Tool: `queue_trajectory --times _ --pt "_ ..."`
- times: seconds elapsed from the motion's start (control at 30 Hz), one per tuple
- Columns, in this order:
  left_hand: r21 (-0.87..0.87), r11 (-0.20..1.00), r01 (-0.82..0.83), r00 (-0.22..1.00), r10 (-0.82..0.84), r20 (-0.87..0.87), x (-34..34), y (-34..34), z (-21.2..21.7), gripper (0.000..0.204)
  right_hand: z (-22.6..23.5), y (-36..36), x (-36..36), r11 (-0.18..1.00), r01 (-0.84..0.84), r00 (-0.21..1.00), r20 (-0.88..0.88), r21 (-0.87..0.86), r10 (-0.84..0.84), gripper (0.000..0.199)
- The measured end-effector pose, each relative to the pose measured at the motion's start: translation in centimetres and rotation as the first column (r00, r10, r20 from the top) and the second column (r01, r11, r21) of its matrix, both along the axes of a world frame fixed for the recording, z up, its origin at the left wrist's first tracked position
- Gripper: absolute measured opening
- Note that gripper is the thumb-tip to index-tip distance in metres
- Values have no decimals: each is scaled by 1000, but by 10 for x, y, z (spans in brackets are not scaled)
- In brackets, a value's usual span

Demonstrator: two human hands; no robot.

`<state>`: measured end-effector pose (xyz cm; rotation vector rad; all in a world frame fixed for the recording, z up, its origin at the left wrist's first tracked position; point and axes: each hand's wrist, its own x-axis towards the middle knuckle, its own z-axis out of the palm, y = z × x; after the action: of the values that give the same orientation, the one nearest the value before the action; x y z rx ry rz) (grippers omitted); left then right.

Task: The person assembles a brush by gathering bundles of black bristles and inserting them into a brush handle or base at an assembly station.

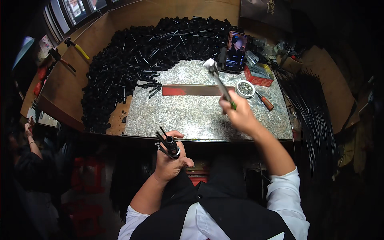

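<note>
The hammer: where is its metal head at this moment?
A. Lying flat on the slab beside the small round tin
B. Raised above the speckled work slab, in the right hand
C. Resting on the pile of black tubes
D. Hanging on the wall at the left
B: the right hand grips the green-ended handle, and the hammer is lifted with its head up over the speckled slab.

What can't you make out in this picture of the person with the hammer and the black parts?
Head view, the only one:
- Hammer in the right hand: its head is motion-blurred; the fingers hide the lower handle.
- Black tube piece in the left hand: the palm covers its lower end; its thin rods are too small to count.
- Small round tin: its contents are too small to identify.
- Pile of black parts: single pieces merge together.
</note>
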<state>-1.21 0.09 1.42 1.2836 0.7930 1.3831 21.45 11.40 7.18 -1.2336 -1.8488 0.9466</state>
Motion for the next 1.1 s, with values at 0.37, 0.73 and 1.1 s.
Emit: queue_trajectory --times 0.37,0.73,1.1 --pt "51 984 -173 984 170 50 13 -8 9 51 -8 -83 -63 869 -290 889 -224 400 400 16" --pt "-96 994 -48 998 51 31 -1 -11 -1 86 -17 -84 -70 903 -312 862 -313 295 399 11" --pt "-23 1000 -6 985 10 174 3 -9 6 88 -18 -86 -73 904 -284 883 -280 319 376 13"
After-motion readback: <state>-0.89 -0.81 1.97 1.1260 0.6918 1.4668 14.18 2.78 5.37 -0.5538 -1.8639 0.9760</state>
